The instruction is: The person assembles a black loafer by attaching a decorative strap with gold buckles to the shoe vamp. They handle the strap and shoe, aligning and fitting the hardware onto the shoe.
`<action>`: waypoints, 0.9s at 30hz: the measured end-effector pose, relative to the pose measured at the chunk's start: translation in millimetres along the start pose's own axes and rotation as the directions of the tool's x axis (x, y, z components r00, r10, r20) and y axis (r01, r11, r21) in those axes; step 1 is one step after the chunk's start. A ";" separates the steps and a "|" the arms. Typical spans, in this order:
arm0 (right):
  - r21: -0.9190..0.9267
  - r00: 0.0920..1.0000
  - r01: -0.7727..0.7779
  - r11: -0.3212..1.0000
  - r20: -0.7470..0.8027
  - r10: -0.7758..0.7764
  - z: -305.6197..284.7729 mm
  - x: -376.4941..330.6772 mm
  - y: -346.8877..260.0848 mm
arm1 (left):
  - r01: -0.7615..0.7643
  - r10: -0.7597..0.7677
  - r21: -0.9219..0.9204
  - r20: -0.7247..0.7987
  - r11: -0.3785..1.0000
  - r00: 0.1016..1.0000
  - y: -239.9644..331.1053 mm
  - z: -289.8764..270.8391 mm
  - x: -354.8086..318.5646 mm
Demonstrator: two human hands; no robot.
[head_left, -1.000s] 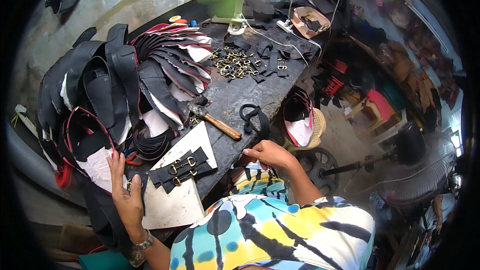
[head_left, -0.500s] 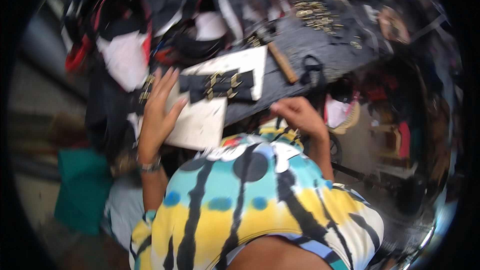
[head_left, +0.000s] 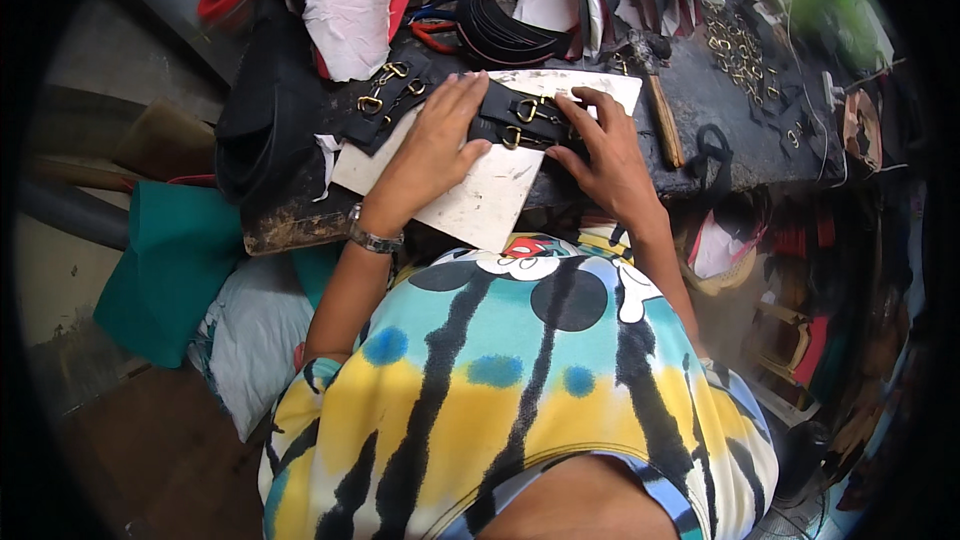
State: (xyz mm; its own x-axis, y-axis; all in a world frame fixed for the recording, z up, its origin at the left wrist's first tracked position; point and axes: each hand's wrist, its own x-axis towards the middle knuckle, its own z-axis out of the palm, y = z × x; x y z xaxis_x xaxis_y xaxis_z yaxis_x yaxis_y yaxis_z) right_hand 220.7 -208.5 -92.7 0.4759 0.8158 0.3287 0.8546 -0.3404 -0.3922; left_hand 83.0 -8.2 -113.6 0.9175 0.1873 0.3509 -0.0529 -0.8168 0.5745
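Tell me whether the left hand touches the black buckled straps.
Touching: the head view shows the left hand lying flat on the black buckled straps, fingertips overlapping them.

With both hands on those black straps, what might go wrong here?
The white cutting board juts past the dark worktable's edge, so pressing from the left hand might tip it. The right hand could catch on the brass buckles of the black leather straps. The wooden-handled hammer lies close by and might get knocked.

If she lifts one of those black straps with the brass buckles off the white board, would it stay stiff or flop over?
Probably flop: the black buckled straps look thin and flat beneath the left hand and right hand. The metal buckles likely weigh one end down. On the smooth white board they may slide easily.
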 end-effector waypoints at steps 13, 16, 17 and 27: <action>0.166 0.999 0.048 0.985 0.001 -0.049 0.9 6.8 10.7 | -0.019 0.023 0.016 -0.317 1.000 0.948 -6.7 2.0 -19.4; 0.095 1.000 0.008 0.995 0.021 -0.010 7.8 4.6 13.2 | 0.111 0.019 0.227 -0.502 0.968 0.865 -25.6 -19.9 -21.5; 0.100 1.000 0.027 0.995 -0.015 -0.026 12.5 2.2 13.0 | 0.178 -0.029 0.269 -0.481 0.946 0.876 -32.3 -25.1 -20.9; -0.041 0.963 0.235 0.971 -0.125 -0.238 35.2 0.9 13.4 | 0.323 -0.170 0.305 -0.436 0.896 0.884 -47.0 -2.4 -31.8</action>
State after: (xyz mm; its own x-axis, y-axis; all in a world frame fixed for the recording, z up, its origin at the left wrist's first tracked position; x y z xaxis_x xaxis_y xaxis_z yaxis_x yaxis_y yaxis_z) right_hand 225.2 -195.9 -128.0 0.2805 0.8084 0.5175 0.9503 -0.1581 -0.2682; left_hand 55.3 25.6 -150.0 0.6479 0.5421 0.5351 0.3688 -0.8379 0.4023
